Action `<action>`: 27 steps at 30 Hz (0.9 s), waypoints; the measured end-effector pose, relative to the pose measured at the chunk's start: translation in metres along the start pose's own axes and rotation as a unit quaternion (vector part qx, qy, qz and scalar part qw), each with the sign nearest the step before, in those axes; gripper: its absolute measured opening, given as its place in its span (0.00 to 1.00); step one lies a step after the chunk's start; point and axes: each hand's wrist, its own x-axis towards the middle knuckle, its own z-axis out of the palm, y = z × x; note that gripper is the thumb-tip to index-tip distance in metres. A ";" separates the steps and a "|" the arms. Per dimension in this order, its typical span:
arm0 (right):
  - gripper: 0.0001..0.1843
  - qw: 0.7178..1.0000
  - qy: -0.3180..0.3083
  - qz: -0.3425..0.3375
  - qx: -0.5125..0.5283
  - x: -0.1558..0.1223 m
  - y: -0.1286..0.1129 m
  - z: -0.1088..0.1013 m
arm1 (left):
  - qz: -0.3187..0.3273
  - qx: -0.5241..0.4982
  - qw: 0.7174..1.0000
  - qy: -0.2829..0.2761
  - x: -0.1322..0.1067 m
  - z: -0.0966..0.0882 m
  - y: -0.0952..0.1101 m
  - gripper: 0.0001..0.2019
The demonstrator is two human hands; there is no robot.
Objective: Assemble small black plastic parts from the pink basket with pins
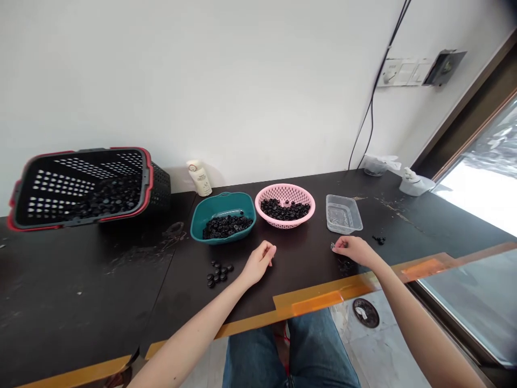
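My left hand (258,264) rests above the dark table with its fingers curled together; whatever they may hold is hidden. Left of it lies a small group of round black pieces (220,273). My right hand (353,250) pinches at small silvery metal pieces (333,246), too small to name, just in front of a clear plastic box (344,228) with thin metallic bits inside. Several tiny dark pieces (345,266) lie under that hand. Behind my left hand stand a teal basin (195,226) and a pink sieve basket (285,223), both holding many small black parts.
At the far left a black basket with a red rim (149,183) leans tilted, with more black parts inside. A white bottle (200,178) stands by the wall. Few black bits (378,240) lie at right, near a white pump bottle (414,182). Tape (319,302) covers the front edge.
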 end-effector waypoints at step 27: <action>0.17 0.904 -0.061 -0.134 0.402 -0.007 -0.091 0.007 | -0.023 -0.246 0.969 0.013 0.002 0.011 -0.006 0.15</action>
